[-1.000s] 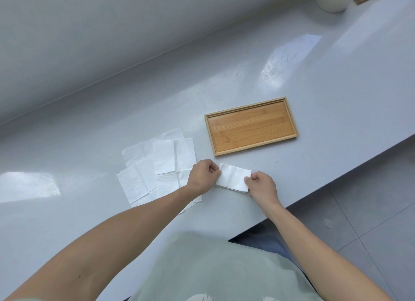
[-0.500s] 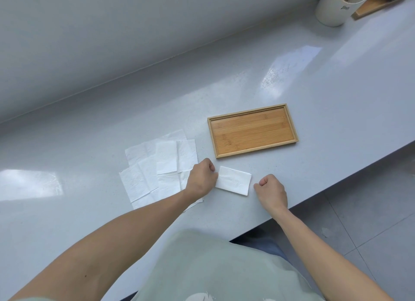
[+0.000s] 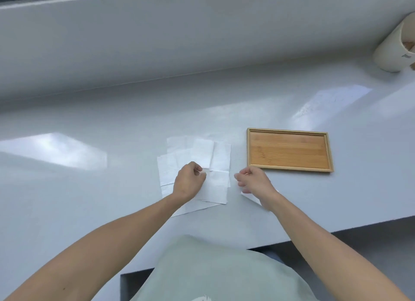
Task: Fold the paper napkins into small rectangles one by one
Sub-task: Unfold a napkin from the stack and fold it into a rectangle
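Both hands have left the folded napkin since half a second ago: then the left hand pressed its edge, and now that hand has shifted onto the pile of unfolded napkins, while the right has come in over the folded piece.

Nearest, the folded napkin lies flat on the grey table, mostly hidden under the right wrist, with only a white corner showing beside it. The right hand hovers above it, fingers loosely curled and holding nothing. Just to the left, the left hand rests on the overlapping pile, thumb and forefinger pinched together at a napkin's edge; whether paper is actually caught between them cannot be told.

Beyond the right hand, near but apart, a shallow rectangular bamboo tray sits with nothing in it.

Farthest, at the right edge, a cream cylindrical holder stands against the wall. It bears a small dark mark too blurred to read, and something pale brown shows inside its mouth, not identifiable.
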